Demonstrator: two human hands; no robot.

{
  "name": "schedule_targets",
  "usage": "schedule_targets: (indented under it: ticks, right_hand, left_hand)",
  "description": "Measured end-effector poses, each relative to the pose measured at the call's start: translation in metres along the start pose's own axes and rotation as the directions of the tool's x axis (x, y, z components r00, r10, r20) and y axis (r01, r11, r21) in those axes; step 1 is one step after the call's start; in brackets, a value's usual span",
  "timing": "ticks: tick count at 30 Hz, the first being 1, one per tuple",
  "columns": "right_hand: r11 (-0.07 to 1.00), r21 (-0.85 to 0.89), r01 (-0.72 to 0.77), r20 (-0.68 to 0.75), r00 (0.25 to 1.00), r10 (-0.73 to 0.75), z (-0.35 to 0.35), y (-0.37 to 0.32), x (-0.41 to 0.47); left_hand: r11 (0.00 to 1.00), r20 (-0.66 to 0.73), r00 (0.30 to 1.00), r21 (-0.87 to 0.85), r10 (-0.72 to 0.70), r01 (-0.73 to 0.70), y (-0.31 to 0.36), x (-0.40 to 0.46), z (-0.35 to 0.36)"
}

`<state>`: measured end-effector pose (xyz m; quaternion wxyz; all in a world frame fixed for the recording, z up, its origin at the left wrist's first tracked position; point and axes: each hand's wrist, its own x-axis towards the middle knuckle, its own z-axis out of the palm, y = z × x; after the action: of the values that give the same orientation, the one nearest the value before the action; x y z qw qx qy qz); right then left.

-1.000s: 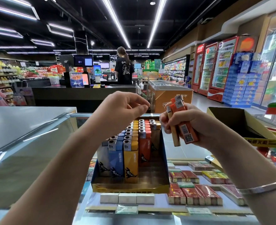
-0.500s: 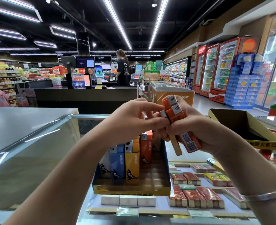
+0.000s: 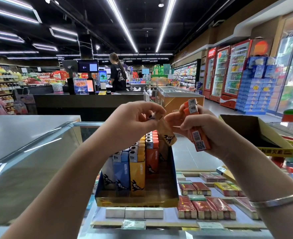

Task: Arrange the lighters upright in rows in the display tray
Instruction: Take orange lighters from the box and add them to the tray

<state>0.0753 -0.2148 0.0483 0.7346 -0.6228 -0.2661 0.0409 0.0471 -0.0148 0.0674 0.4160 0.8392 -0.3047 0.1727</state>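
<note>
Since half a second ago, the left hand (image 3: 133, 118) is drawing a tan lighter (image 3: 166, 133) away from the right hand (image 3: 209, 128), pinching its top between thumb and fingertips at frame centre. Right fingers are curling around two orange lighters (image 3: 194, 128). Below, the display tray (image 3: 137, 200) is holding upright rows of lighters (image 3: 135, 163) on the glass counter (image 3: 39, 152).

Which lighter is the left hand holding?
The tan lighter, pinched at its top by the left hand; the right hand grips orange ones.
</note>
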Motion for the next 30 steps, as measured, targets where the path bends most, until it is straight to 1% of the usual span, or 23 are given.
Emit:
schedule_targets:
  ticks: [3, 7, 9, 13, 17, 22, 28, 30]
  right_hand:
    - [1.000, 0.022, 0.003, -0.086, 0.996, -0.002, -0.002, 0.003, 0.002]
    - [1.000, 0.027, 0.016, -0.128, 0.992, -0.013, -0.001, 0.004, 0.003]
    - [1.000, 0.022, 0.008, -0.130, 0.991, -0.005, -0.001, 0.004, 0.002]
    - [0.998, -0.051, -0.022, -0.127, 0.992, 0.015, 0.002, 0.005, 0.000]
    - [0.996, -0.076, -0.037, -0.158, 0.987, 0.024, 0.005, 0.005, 0.000]
    - [0.995, -0.094, -0.032, -0.133, 0.991, 0.019, 0.006, 0.004, -0.001]
    - [0.995, -0.095, -0.026, -0.109, 0.994, 0.016, 0.006, 0.004, -0.001]
    - [0.994, -0.102, -0.025, -0.104, 0.994, 0.014, 0.006, 0.004, 0.000]
  left_hand:
    - [0.998, -0.032, 0.998, 0.028, 0.050, -0.049, 0.002, -0.001, 0.001]
    - [0.997, -0.001, 0.997, 0.024, 0.075, -0.075, 0.003, -0.003, -0.003]
    - [0.993, 0.022, 0.997, 0.091, 0.077, -0.078, 0.003, -0.002, 0.000]
    - [0.964, 0.084, 0.995, 0.257, 0.049, -0.069, 0.002, -0.001, 0.010]
    - [0.953, 0.059, 0.998, 0.300, 0.028, -0.045, 0.000, 0.002, 0.010]
    - [0.898, 0.087, 0.994, 0.428, 0.073, -0.103, 0.003, 0.008, 0.013]
    - [0.863, 0.107, 0.987, 0.479, 0.123, -0.160, 0.004, 0.010, 0.017]
    - [0.845, 0.136, 0.985, 0.511, 0.103, -0.159, 0.005, 0.010, 0.020]
